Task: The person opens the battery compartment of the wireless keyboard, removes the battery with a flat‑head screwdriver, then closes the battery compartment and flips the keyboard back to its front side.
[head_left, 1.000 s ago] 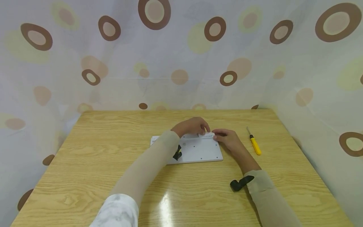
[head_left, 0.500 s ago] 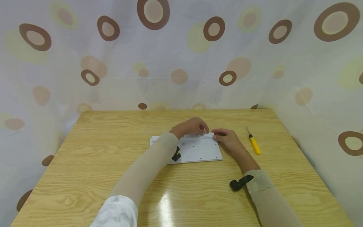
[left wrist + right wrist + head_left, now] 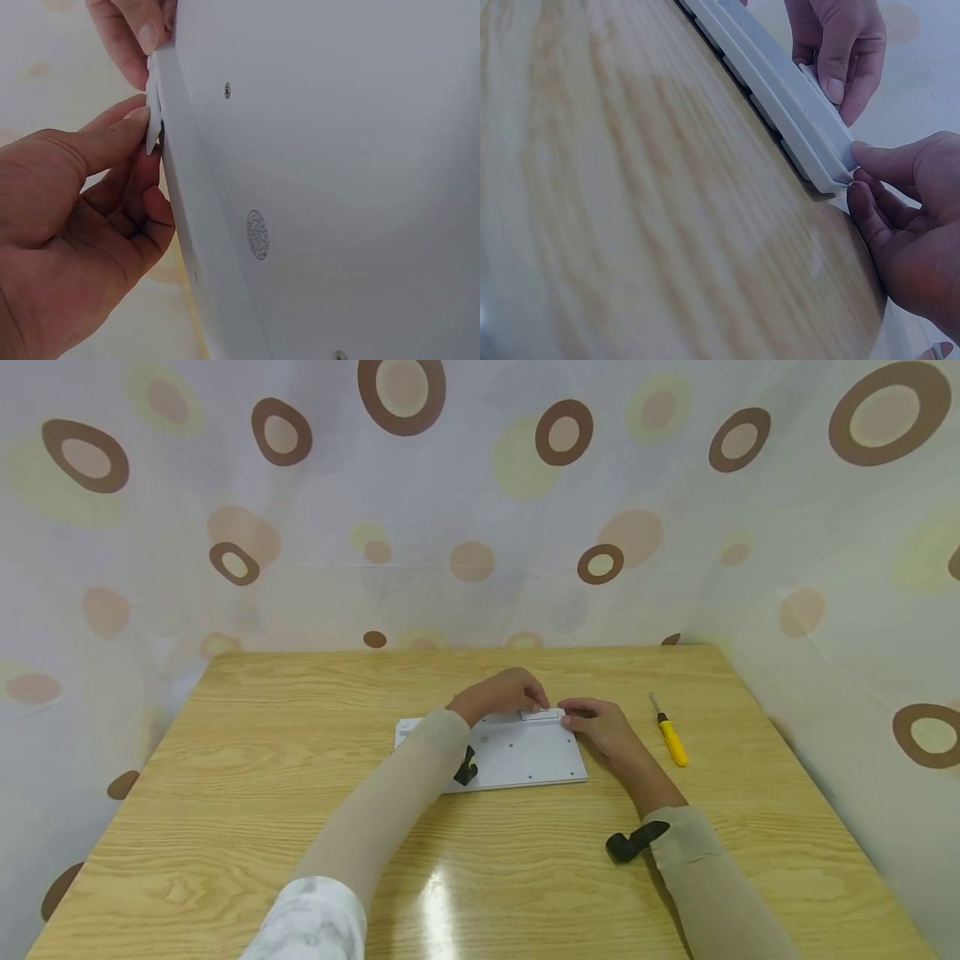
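Note:
A white keyboard [image 3: 525, 762] lies face down on the table, screws showing in its back and key edges [image 3: 769, 116] visible beneath it in the right wrist view. At the far edge my left hand [image 3: 504, 692] pinches a small white cover [image 3: 154, 112] between thumb and fingers. The cover sits at the raised bar along that edge, slightly tilted in the left wrist view. My right hand [image 3: 606, 728] grips the keyboard's far right corner, thumb on top and fingers at the edge. My left forearm hides the keyboard's left part.
A screwdriver [image 3: 672, 739] with a yellow handle lies on the wooden table [image 3: 517, 868], right of the keyboard. A patterned curtain [image 3: 480, 510] hangs behind the table and along its sides.
The small white cover appears to lie flatter against the keyboard's edge, its outline now showing. My left fingers have shifted slightly with it; the right hand keeps its grip.

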`<state>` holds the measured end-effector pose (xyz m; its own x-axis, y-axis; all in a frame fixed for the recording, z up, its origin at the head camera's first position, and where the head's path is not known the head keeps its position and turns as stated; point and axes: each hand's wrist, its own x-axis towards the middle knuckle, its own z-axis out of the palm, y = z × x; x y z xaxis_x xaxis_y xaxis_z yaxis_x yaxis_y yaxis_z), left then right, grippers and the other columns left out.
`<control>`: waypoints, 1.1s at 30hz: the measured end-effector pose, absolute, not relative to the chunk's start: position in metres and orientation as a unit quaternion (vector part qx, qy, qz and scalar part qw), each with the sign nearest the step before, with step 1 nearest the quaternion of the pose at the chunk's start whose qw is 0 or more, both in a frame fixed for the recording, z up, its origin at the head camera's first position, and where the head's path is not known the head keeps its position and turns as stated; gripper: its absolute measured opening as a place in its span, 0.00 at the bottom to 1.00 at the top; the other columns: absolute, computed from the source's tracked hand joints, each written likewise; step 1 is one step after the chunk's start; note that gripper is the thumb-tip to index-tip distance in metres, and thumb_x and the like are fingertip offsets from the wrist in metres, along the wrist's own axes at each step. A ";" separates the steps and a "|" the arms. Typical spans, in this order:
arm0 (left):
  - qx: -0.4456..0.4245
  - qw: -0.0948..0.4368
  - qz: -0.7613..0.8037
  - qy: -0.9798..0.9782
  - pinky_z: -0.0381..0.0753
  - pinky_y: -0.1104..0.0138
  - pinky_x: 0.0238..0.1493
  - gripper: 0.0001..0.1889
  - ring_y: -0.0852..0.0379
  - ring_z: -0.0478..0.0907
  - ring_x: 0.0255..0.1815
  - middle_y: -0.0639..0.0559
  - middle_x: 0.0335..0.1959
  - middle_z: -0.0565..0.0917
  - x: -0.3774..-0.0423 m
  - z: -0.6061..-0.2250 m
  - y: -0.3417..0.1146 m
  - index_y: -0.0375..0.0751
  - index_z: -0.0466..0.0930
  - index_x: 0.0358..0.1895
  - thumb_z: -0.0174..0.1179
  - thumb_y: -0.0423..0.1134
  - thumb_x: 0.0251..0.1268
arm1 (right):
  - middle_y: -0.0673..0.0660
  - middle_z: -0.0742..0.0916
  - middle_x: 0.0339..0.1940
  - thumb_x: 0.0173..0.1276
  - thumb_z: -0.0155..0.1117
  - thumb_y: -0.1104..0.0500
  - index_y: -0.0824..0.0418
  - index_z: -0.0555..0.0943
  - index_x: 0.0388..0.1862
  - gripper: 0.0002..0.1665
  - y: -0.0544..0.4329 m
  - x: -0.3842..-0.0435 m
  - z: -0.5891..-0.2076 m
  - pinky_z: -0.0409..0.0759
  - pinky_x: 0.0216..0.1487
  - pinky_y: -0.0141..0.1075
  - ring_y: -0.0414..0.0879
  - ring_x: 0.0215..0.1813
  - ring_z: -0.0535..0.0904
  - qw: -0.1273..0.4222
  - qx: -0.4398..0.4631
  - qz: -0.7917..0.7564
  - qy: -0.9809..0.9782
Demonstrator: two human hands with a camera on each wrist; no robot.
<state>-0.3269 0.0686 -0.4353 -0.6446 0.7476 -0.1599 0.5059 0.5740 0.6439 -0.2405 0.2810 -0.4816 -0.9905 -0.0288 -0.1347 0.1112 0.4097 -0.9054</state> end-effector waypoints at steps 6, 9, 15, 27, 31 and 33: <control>0.359 0.212 0.304 0.857 0.78 0.65 0.57 0.10 0.60 0.80 0.48 0.53 0.49 0.87 -0.326 -0.438 0.069 0.45 0.88 0.49 0.59 0.33 0.73 | 0.63 0.81 0.63 0.73 0.66 0.57 0.60 0.80 0.65 0.24 0.281 -0.241 -0.481 0.62 0.75 0.50 0.56 0.66 0.72 0.064 0.024 -0.546 0.835; 0.356 0.211 0.316 0.854 0.78 0.65 0.56 0.10 0.59 0.80 0.48 0.53 0.49 0.87 -0.323 -0.437 0.069 0.45 0.88 0.48 0.59 0.32 0.73 | 0.63 0.81 0.63 0.72 0.66 0.57 0.60 0.80 0.65 0.23 0.281 -0.241 -0.480 0.63 0.74 0.50 0.56 0.66 0.72 0.063 0.025 -0.548 0.834; 0.353 0.206 0.320 0.855 0.77 0.65 0.57 0.09 0.60 0.80 0.50 0.54 0.49 0.87 -0.319 -0.438 0.068 0.46 0.88 0.48 0.59 0.35 0.74 | 0.63 0.82 0.62 0.72 0.66 0.57 0.62 0.80 0.64 0.23 0.281 -0.240 -0.480 0.64 0.73 0.51 0.56 0.66 0.72 0.059 0.018 -0.549 0.833; 0.354 0.217 0.338 0.844 0.76 0.63 0.61 0.11 0.57 0.79 0.53 0.51 0.52 0.86 -0.314 -0.436 0.062 0.43 0.87 0.50 0.55 0.32 0.76 | 0.65 0.81 0.61 0.74 0.64 0.58 0.62 0.79 0.65 0.23 0.279 -0.237 -0.475 0.64 0.72 0.50 0.56 0.64 0.73 0.061 0.015 -0.536 0.842; 0.361 0.226 0.344 0.837 0.75 0.62 0.63 0.12 0.57 0.79 0.57 0.50 0.54 0.86 -0.315 -0.439 0.060 0.42 0.87 0.52 0.54 0.31 0.76 | 0.64 0.81 0.61 0.73 0.64 0.59 0.62 0.79 0.65 0.23 0.278 -0.237 -0.476 0.64 0.72 0.49 0.56 0.63 0.73 0.060 0.017 -0.541 0.839; 0.364 0.229 0.344 0.835 0.75 0.62 0.64 0.13 0.56 0.79 0.58 0.50 0.55 0.86 -0.316 -0.440 0.060 0.43 0.87 0.53 0.54 0.31 0.75 | 0.64 0.82 0.61 0.73 0.65 0.58 0.62 0.80 0.64 0.23 0.278 -0.237 -0.477 0.65 0.71 0.49 0.55 0.62 0.73 0.057 0.016 -0.542 0.838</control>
<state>-0.3162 0.0596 -0.4404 -0.6296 0.7656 -0.1318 0.4508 0.4982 0.7406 -0.2365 0.2785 -0.4769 -0.9929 -0.0350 -0.1139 0.0895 0.4123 -0.9066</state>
